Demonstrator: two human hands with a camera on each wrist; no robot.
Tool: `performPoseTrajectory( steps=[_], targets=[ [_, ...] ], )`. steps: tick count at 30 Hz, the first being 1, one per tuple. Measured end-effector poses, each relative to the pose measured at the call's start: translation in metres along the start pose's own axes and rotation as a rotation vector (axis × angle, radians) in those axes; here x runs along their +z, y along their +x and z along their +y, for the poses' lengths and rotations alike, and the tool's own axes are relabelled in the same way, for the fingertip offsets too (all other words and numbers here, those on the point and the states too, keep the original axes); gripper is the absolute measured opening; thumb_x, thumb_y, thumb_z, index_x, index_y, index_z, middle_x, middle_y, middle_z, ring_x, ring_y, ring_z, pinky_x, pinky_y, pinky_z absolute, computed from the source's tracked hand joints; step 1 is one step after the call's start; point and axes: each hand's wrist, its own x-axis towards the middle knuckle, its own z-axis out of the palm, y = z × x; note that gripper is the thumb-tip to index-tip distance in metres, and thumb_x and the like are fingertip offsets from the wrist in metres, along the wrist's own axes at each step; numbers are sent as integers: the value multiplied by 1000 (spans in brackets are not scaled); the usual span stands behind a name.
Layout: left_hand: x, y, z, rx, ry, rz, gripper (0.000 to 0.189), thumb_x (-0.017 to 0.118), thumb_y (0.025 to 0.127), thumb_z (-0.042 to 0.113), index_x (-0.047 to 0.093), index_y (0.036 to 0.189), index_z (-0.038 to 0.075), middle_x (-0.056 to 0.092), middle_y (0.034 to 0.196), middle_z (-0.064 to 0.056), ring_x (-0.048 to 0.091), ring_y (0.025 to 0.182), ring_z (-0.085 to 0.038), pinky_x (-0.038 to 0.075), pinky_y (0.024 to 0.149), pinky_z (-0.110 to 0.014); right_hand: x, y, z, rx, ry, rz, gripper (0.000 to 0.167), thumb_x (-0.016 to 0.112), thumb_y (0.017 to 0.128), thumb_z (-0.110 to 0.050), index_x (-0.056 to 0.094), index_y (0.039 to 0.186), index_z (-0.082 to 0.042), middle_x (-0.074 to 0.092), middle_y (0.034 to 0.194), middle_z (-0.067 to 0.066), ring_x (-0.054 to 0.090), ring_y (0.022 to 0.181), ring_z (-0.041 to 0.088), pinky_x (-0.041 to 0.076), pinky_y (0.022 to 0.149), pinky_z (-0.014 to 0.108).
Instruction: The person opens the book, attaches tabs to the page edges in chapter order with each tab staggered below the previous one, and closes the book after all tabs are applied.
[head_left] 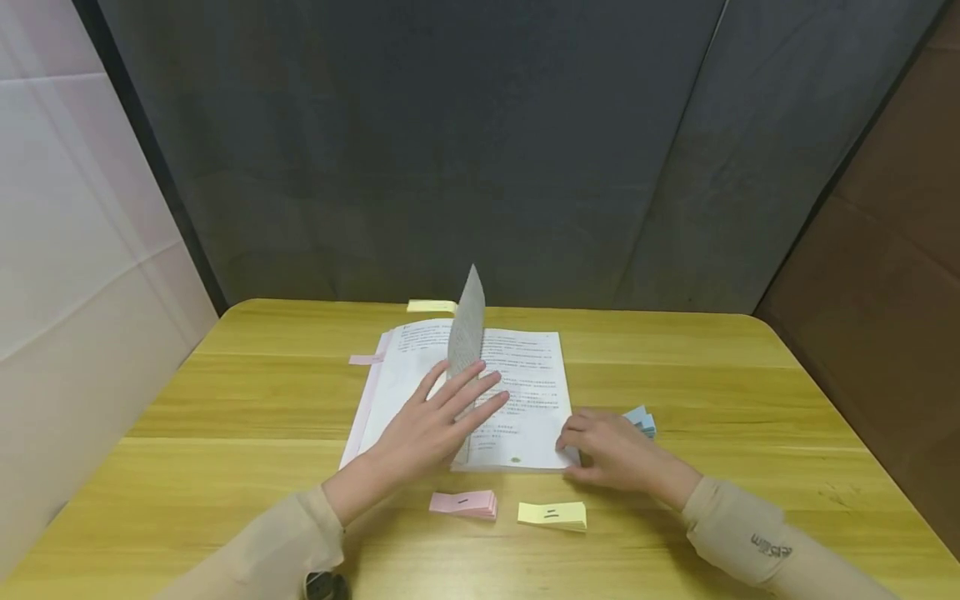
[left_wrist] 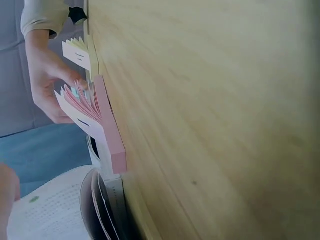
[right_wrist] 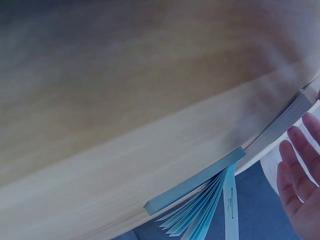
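Observation:
An open book [head_left: 525, 358] lies on the table, with one page [head_left: 468, 321] standing upright near its spine. My left hand [head_left: 442, 417] reaches over the lower middle of the book, fingers straight and spread against that page's lower part. At the lower right corner, my right hand [head_left: 611, 446] pinches the book's edge between thumb and curled fingers; in the left wrist view this hand [left_wrist: 50, 82] appears behind the sticky tabs. Right of it, partly hidden, sits a blue pad of sticky tabs [head_left: 642, 420]. The right wrist view shows this pad [right_wrist: 195, 182] fanned out.
A pink tab pad [head_left: 462, 503] and a yellow tab pad [head_left: 552, 515], both marked with strokes, lie in front of the book. A pink tab [head_left: 366, 359] sticks out from the book's left side, a yellow one [head_left: 431, 306] from its top. A dark curtain [head_left: 450, 150] hangs behind the table.

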Motion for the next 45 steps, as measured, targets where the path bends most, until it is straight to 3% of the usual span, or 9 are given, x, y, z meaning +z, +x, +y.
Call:
performPoseTrajectory(
  steps=[5, 10, 16, 19, 22, 24, 28, 33, 45],
  targets=[
    [-1, -6, -1, -127, 160, -142, 61, 66, 68, 8, 46, 126, 12, 34, 136, -8, 15, 129, -27, 6, 96, -59, 0, 0, 0, 4, -3, -12, 22, 66, 73, -31, 64, 87, -15, 55, 86, -6, 48, 80, 9, 43, 70, 25],
    [4, -14, -4, -270, 169, -216, 45, 66, 68, 14, 58, 112, 13, 48, 123, -8, 32, 121, -30, 5, 93, -63, -1, 0, 0, 14, 1, -27, 22, 66, 74, -31, 64, 88, -14, 55, 87, -5, 48, 80, 9, 43, 70, 25],
    [12, -19, 0, -208, -45, -336, 46, 68, 71, 14, 57, 116, 14, 51, 122, -5, 43, 114, -26, 30, 92, -50, -1, -1, 1, 21, 4, -27, 22, 66, 74, -31, 63, 88, -15, 54, 88, -6, 48, 81, 9, 43, 69, 25],
    [17, -20, 5, -216, -126, -364, 38, 66, 73, 16, 59, 111, 10, 54, 116, -8, 50, 106, -27, 42, 81, -43, 0, -2, 1, 22, 6, -26, 22, 66, 74, -31, 63, 89, -15, 54, 88, -6, 48, 81, 10, 43, 69, 26],
    [19, -19, 8, -241, -136, -336, 22, 59, 76, 16, 61, 97, 9, 57, 102, -7, 56, 92, -26, 48, 63, -37, 0, -1, 1, 23, 7, -27, 22, 66, 74, -30, 63, 89, -14, 54, 88, -5, 49, 82, 10, 43, 70, 26],
    [20, -17, 10, -264, -128, -329, 15, 57, 78, 24, 59, 84, 10, 56, 87, -4, 57, 78, -23, 46, 51, -32, -1, -1, 2, 26, 8, -30, 22, 66, 74, -31, 63, 89, -14, 54, 88, -5, 49, 82, 10, 43, 70, 26],
    [24, -12, 14, -260, -101, -323, 33, 56, 77, 43, 51, 68, 11, 45, 69, 1, 50, 65, -18, 39, 41, -28, -1, -1, 2, 27, 11, -35, 22, 66, 74, -31, 63, 89, -14, 54, 89, -5, 49, 83, 10, 43, 71, 27],
    [28, -6, 20, -202, -63, -318, 43, 57, 72, 52, 48, 64, 11, 44, 64, 0, 47, 62, -17, 36, 39, -27, -1, -1, 1, 25, 14, -34, 23, 67, 74, -31, 63, 90, -14, 54, 89, -6, 49, 83, 10, 43, 70, 26],
    [32, 6, 27, -223, 33, -365, 51, 59, 66, 60, 53, 66, 10, 43, 64, -1, 43, 57, -17, 32, 36, -25, 0, -3, 4, 50, -5, -41, 28, 67, 73, -36, 63, 91, -15, 54, 89, -6, 50, 83, 10, 44, 69, 27]
  ],
)
